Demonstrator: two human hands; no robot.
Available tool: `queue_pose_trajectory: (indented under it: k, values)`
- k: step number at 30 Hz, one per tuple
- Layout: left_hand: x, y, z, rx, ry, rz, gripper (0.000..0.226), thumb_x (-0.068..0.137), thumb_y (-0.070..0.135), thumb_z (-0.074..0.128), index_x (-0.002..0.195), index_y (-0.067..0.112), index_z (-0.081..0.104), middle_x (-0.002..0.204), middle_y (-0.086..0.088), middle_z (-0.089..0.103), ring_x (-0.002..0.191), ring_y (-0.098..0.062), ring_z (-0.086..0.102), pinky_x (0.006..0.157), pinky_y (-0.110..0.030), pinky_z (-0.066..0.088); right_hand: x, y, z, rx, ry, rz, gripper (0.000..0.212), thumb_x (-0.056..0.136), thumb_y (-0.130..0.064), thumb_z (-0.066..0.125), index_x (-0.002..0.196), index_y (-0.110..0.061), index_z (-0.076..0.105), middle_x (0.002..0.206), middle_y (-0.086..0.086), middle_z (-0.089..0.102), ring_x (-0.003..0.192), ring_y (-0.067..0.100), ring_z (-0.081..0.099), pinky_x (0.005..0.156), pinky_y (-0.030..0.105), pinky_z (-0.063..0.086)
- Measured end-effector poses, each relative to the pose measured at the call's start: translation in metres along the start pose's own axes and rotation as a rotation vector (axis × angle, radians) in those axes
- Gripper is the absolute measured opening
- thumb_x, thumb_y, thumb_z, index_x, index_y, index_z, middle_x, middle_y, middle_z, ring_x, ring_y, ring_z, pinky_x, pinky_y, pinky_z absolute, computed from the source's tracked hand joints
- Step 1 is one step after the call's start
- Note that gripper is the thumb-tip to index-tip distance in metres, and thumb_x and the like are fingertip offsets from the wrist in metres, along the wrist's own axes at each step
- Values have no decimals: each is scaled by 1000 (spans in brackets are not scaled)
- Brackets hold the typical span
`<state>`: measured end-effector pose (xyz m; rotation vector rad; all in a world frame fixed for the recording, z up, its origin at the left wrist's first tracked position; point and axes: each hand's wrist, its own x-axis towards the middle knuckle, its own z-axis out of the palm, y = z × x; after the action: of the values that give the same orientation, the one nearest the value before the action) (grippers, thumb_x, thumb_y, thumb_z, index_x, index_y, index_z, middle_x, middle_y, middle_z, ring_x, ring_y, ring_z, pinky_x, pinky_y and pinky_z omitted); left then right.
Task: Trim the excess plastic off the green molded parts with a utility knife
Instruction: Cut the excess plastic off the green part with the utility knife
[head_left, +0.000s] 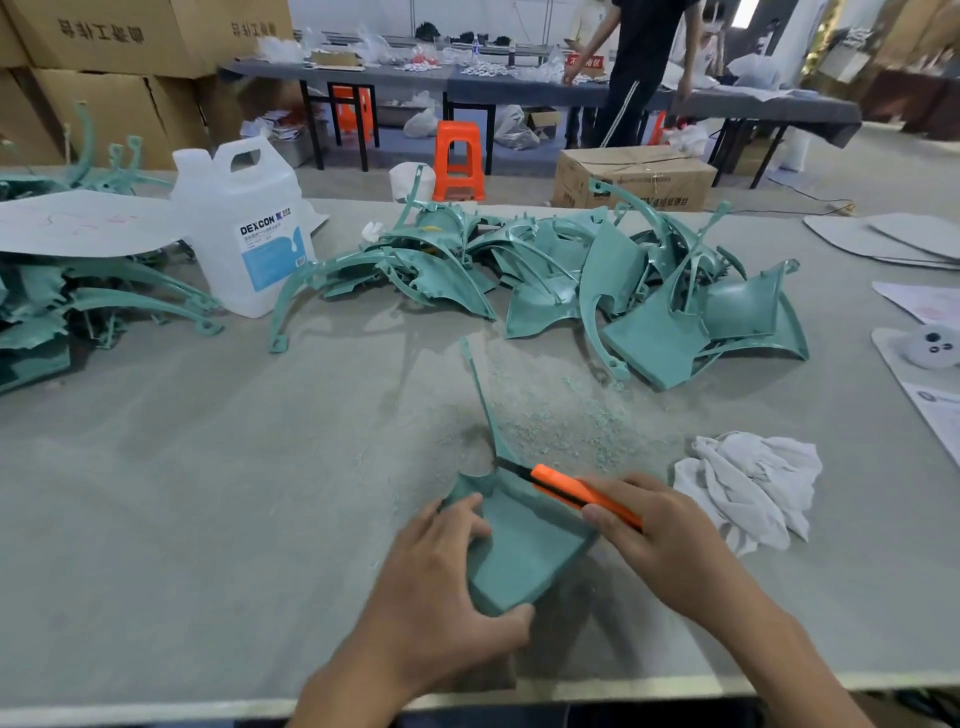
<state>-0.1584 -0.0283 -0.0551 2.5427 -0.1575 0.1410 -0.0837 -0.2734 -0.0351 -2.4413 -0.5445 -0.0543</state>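
Left hand (441, 587) grips the near end of one green part (524, 545) at the front edge of the desk (182, 493). Its fingers (457, 512) are curled over the left rim and the thumb presses the near corner, so the part is clamped between them. The part lies flat-side up, just in front of the person, between the two hands. A long thin strip of the same green plastic runs from its far corner away across the desk.

Right hand (660, 535) holds an orange utility knife (582, 491); its fingers are wrapped round the handle. The blade end points up and to the left and meets the far right edge of the part, where the thin strip begins.

Fine green shavings (561, 410) lie scattered on the desk just beyond the part. A crumpled white cloth (748, 483) lies to the right of the knife hand, apart from it.

Further back, a heap of green parts (597, 280) fills the middle of the desk. A second heap (78, 306) sits at the left edge, partly covered by a grey sheet (78, 221). A clear plastic jug (249, 228) with a blue and white label stands upright between the two heaps.
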Motion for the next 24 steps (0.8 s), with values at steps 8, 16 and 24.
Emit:
queue_pose_trajectory:
  k: [8,16,24]
  values:
    - [0,-52,-57,-35,54,-121,67,67,37,57,134,37,50,144,21,42,142,-11,33,117,-28,22,-14,-14,15,152,165,27,34,90,-51,51,115,-74,50,101,-26,58,91,-2,59,75,8,41]
    - [38,0,9,252,70,-273,128,56,100,19,156,22,1,165,-1,5,151,-22,4,120,-42,11,-14,-24,25,-29,83,65,31,98,-39,54,127,-49,55,85,-23,64,80,1,59,65,12,37]
    - [44,-4,23,413,23,-277,124,55,94,22,157,24,10,159,1,15,136,-26,26,106,-44,25,-9,-31,12,-329,117,77,38,100,-39,51,137,-36,55,85,0,71,74,28,67,59,39,49]
